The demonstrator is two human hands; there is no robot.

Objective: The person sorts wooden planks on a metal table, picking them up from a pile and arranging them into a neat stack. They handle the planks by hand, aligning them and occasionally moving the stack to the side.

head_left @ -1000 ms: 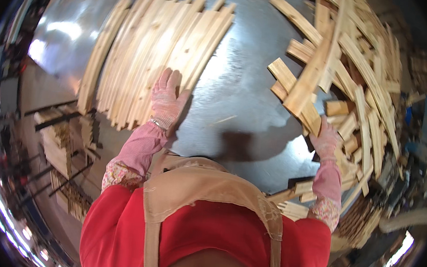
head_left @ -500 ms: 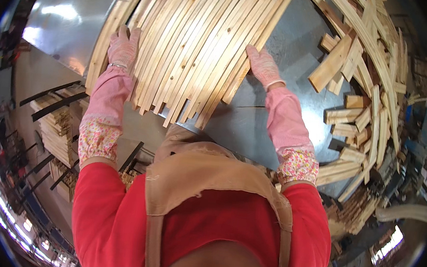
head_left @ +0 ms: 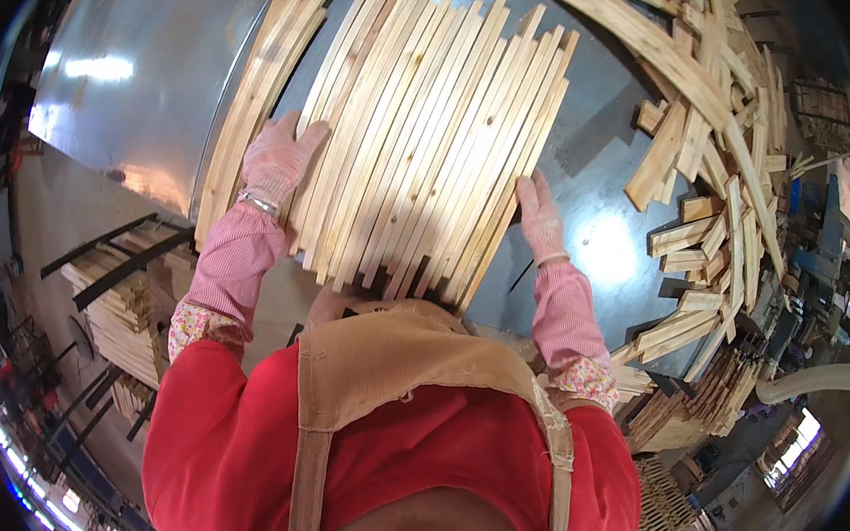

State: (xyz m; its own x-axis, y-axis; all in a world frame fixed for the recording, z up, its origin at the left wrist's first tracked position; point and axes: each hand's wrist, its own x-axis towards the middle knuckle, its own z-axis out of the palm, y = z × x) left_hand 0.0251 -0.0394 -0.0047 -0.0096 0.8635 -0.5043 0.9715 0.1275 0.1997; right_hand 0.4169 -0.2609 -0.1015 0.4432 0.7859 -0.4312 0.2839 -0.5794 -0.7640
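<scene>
A row of long, narrow wooden strips (head_left: pixel 419 145) lies side by side on the metal table, near ends against my apron (head_left: pixel 389 348). My left hand (head_left: pixel 278 162), in a pale pink glove, rests at the row's left side with thumb and fingers apart. At the right side, my gloved right hand (head_left: pixel 540 220) has its fingers stretched out against the outermost strip. Neither hand is wrapped round a strip. Left of the row, beyond a narrow gap, are a few wider boards (head_left: pixel 263 103), close to my left hand.
The metal table (head_left: pixel 139 93) has a seam on its left. A jumbled heap of curved boards and short offcuts (head_left: pixel 695 127) covers its right side. Stacked wood (head_left: pixel 122 307) sits on a rack with black bars at lower left. A grey hose (head_left: pixel 815 381) is at far right.
The strips now sit closer to my body, their far ends in view and near ends more even. A wider gap separates them from the left boards. Both hands remain at the row's sides.
</scene>
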